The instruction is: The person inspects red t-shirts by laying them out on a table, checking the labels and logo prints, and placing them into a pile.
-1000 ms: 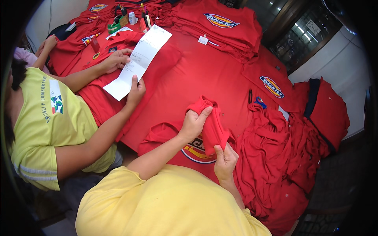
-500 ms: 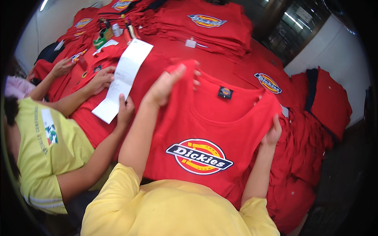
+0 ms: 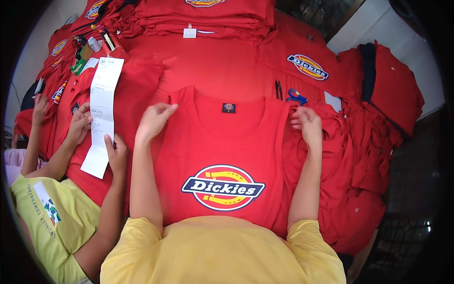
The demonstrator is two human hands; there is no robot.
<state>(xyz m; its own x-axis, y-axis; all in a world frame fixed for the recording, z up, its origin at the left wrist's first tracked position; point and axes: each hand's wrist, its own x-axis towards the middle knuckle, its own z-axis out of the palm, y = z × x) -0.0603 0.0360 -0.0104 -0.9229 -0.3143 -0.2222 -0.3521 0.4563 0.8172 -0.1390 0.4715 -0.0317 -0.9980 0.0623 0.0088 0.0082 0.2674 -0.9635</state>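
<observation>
- At the middle of the worktable (image 3: 208, 73), centre of the clock: red sleeveless shirt (image 3: 222, 154), front up, scooped neck toward twelve. Dark label (image 3: 229, 108) inside the collar; big oval emblem (image 3: 223, 188) on the chest, toward six.
- Ten o'clock: left hand (image 3: 158, 120) beside the shirt's shoulder, thumb and fingers partly spread. Whether any cloth is pinched, cannot tell.
- Two o'clock: right hand (image 3: 308, 124), fingers loosely bent, slightly blurred, by the opposite shoulder. Grip on the cloth likewise unclear.
- Toward two, just past the right hand: blue-handled scissors (image 3: 296, 97), with two slim dark tools (image 3: 279, 90) to their left and a white card (image 3: 333, 101) to their right.
- Three o'clock: rumpled heap of red garments (image 3: 336, 170). Farther out at two, red bundle with a navy band (image 3: 397, 85).
- Twelve: neat stack of red garments (image 3: 208, 20), white tag (image 3: 189, 33) at its near edge.
- Between nine and ten: co-worker in yellow-green, both hands on a long white paper strip (image 3: 103, 94) with handwriting. Beyond, another person's raised hand (image 3: 40, 106).
- Ten to eleven, far side: green holder (image 3: 78, 66), small white container (image 3: 94, 44).
</observation>
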